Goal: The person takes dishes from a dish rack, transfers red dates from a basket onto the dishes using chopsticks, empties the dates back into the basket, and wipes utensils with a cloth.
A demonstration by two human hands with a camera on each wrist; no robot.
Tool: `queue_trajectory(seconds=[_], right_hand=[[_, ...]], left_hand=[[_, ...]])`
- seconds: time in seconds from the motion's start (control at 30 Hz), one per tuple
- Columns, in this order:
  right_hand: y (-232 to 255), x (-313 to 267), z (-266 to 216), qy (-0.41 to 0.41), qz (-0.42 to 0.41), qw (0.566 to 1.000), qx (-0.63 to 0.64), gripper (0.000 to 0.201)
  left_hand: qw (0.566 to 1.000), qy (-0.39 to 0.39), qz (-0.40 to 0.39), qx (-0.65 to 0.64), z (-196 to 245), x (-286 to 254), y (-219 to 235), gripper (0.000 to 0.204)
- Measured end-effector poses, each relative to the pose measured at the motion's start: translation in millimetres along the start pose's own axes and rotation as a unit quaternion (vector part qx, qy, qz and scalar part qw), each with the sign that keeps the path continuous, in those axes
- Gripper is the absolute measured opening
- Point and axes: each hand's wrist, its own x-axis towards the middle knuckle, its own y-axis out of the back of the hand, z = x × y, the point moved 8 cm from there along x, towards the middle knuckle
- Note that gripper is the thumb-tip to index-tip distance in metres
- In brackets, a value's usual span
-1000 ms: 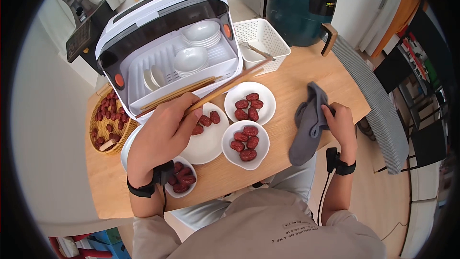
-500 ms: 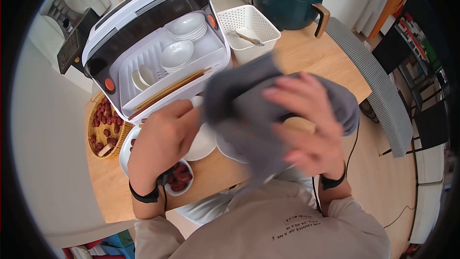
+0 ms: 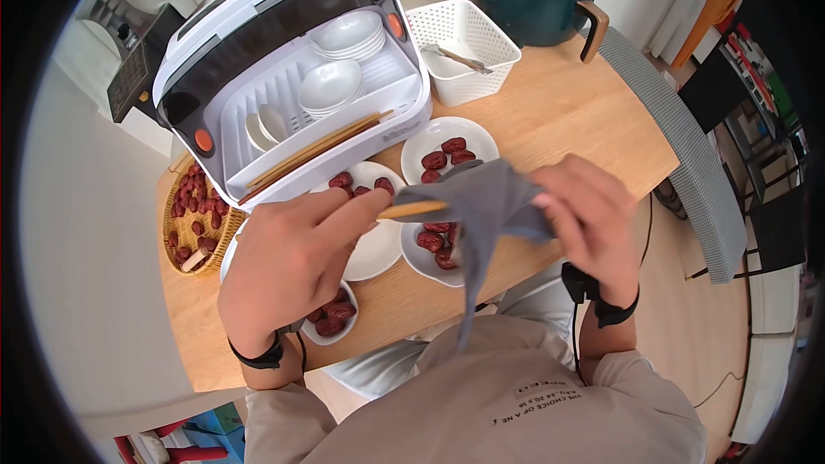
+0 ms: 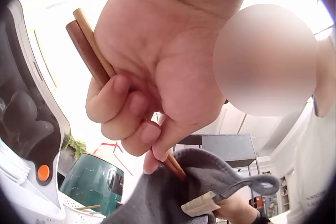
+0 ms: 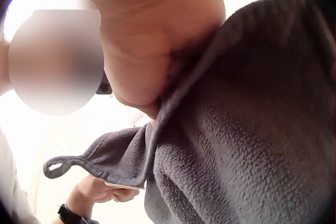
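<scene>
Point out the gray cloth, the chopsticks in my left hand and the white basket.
Gray cloth (image 3: pixel 494 199): head view, middle of the fabric.
Held chopsticks (image 4: pixel 85 50): left wrist view, upper part of the darker stick.
White basket (image 3: pixel 475 86): head view, front wall.

Pale wall, light wooden table, grey bench at its right, black chairs beyond, pale floor

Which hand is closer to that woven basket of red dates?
Left. The left hand is just to the right of the basket; the right hand is at the grey cloth, farther right.
</scene>
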Motion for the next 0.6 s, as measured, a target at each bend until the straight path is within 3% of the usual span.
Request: queue_trajectory(seconds=[0.03, 0.07, 0.1, 0.13, 0.17, 0.2, 0.23, 0.3, 0.33, 0.37, 0.4, 0.43, 0.5, 0.57, 0.6], right_hand=[[6.4, -3.3, 11.9, -0.049, -0.001, 0.999, 0.0, 0.011], [11.7, -6.1, 19.1, -0.047, -0.002, 0.999, 0.0, 0.011], [24.6, -10.5, 39.5, -0.118, 0.053, 0.991, 0.02, 0.009], [33.9, -16.5, 55.9, -0.187, 0.109, 0.976, 0.04, 0.009], [33.0, -17.4, 57.6, -0.185, 0.109, 0.976, 0.039, 0.009], [40.5, -25.1, 66.7, -0.217, 0.195, 0.945, 0.144, 0.013], [45.7, -34.8, 75.4, -0.246, 0.278, 0.895, 0.246, 0.017], [40.1, -31.5, 63.1, -0.225, 0.273, 0.894, 0.274, 0.02], [34.3, -25.0, 49.2, -0.213, 0.275, 0.905, 0.245, 0.019], [30.9, -20.8, 36.6, -0.2, 0.278, 0.915, 0.216, 0.019], [18.5, -17.9, 29.3, -0.203, 0.217, 0.916, 0.271, 0.02], [8.6, -9.8, 17.9, -0.166, 0.195, 0.925, 0.279, 0.018], [-12.0, 10.6, -9.4, -0.05, 0.135, 0.967, 0.208, 0.02], [-33.8, 32.2, -39.6, -0.003, 0.071, 0.965, 0.253, 0.026], [-47.5, 37.7, -49.6, -0.001, 0.05, 0.959, 0.281, 0.03]], left_hand=[[0.998, -0.013, 0.051, -0.019, -2.7, -0.7, 3.5, 0.029], [0.994, -0.026, 0.102, -0.039, -3.7, -2.7, 9.4, 0.023], [0.994, -0.025, 0.103, -0.039, -4.0, -3.6, 10.8, 0.023], [0.988, 0.06, 0.127, -0.068, -17.8, -5.6, 16.2, 0.02], [0.973, 0.145, 0.151, -0.096, -31.3, -9.6, 21.2, 0.018], [0.963, 0.193, 0.15, -0.117, -38.6, -11.5, 23.5, 0.018], [0.962, 0.194, 0.151, -0.116, -41.4, -9.4, 21.7, 0.018], [0.919, 0.102, 0.276, -0.262, -42.8, -7.1, 30.9, 0.009], [0.92, 0.1, 0.275, -0.262, -42.7, -4.7, 29.9, 0.009], [0.892, 0.065, 0.283, -0.345, -40.9, -1.7, 29.7, 0.009], [0.857, 0.029, 0.289, -0.426, -38.9, 0.4, 29.6, 0.009], [0.814, -0.006, 0.291, -0.502, -37.4, 1.3, 29.5, 0.009], [0.802, -0.032, 0.278, -0.528, -37.0, -1.3, 31.0, 0.011], [0.716, -0.052, 0.305, -0.625, -33.5, -4.5, 31.7, 0.012], [0.717, -0.054, 0.313, -0.62, -30.7, -4.5, 30.2, 0.013]])
